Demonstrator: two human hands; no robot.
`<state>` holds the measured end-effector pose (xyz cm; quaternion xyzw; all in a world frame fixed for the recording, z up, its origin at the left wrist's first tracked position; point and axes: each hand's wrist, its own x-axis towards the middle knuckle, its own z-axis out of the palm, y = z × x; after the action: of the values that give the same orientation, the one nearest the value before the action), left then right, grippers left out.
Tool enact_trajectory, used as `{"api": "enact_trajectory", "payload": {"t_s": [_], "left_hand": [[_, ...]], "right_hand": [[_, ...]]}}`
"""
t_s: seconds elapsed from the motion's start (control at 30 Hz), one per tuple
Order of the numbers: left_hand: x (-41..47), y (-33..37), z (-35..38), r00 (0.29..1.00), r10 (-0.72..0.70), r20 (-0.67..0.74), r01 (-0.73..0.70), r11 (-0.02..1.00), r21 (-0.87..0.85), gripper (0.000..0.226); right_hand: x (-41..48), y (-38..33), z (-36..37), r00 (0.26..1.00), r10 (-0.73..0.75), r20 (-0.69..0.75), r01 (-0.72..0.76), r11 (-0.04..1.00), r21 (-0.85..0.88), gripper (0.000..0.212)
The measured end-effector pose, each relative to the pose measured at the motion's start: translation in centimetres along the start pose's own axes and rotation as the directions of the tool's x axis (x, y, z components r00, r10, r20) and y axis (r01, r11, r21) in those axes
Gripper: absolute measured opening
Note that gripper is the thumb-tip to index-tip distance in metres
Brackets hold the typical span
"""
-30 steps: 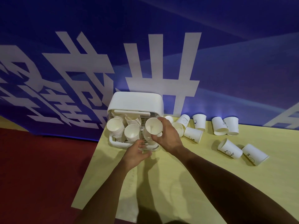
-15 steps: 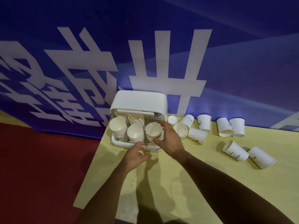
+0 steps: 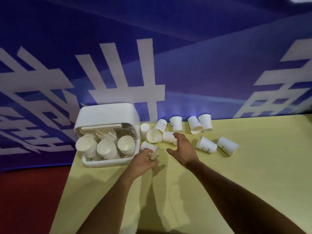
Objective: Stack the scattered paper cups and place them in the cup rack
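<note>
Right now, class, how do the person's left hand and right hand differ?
The left hand curls round a paper cup beside the cup rack; the right hand is spread and holds nothing. The left hand is nearer the rack; the right hand hovers by the loose cups further right. Both are bare, above the yellow table.

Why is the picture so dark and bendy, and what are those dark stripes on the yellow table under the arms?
Head view: the light is dim and bluish, so both arms look dark. Head view: the wide-angle lens bends the banner and the table edge. Head view: the stripes are shadows cast by the arms. Head view: the left hand gripping a cup looks a little soft.
</note>
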<state>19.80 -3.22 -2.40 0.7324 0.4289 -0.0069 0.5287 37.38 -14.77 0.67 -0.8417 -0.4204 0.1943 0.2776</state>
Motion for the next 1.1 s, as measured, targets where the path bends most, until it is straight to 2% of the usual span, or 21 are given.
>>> {"api": "enact_trajectory", "payload": {"t_s": [0.23,0.37,0.5,0.63,0.8,0.9,1.0,1.1], "left_hand": [[2.4,6.1,7.8,0.995,0.036,0.095,-0.047,0.993,0.111,0.059],[3.7,8.6,11.7,0.99,0.018,0.139,-0.039,0.987,0.157,0.061],[5.6,10.6,15.0,0.989,-0.003,0.148,-0.02,0.987,0.156,0.069],[7.7,12.0,17.6,0.992,-0.007,0.127,-0.016,0.983,0.181,0.089],[10.5,12.5,19.3,0.996,-0.055,0.068,0.039,0.973,0.228,0.095],[12.1,12.7,20.1,0.992,-0.122,0.024,0.114,0.971,0.21,0.098],[13.5,12.9,21.1,0.985,-0.173,-0.005,0.171,0.969,0.176,0.095],[14.6,13.0,22.0,0.984,-0.177,-0.037,0.18,0.972,0.149,0.081]], "right_hand": [[-1.3,8.2,-5.6,0.989,0.142,-0.044,-0.143,0.99,-0.001,0.071],[-1.3,12.4,-7.9,0.982,0.174,-0.079,-0.175,0.984,-0.013,0.061],[-0.4,16.5,-9.5,0.979,0.195,-0.052,-0.196,0.98,-0.025,0.066],[1.0,19.7,-10.4,0.972,0.228,-0.061,-0.231,0.971,-0.054,0.063],[2.8,23.0,-10.7,0.964,0.261,-0.04,-0.264,0.952,-0.156,0.063],[3.6,24.8,-10.6,0.942,0.335,-0.004,-0.329,0.923,-0.199,0.067],[3.9,25.8,-10.3,0.914,0.402,0.052,-0.388,0.904,-0.181,0.064],[4.0,26.5,-9.9,0.907,0.411,0.088,-0.396,0.906,-0.153,0.059]]}}
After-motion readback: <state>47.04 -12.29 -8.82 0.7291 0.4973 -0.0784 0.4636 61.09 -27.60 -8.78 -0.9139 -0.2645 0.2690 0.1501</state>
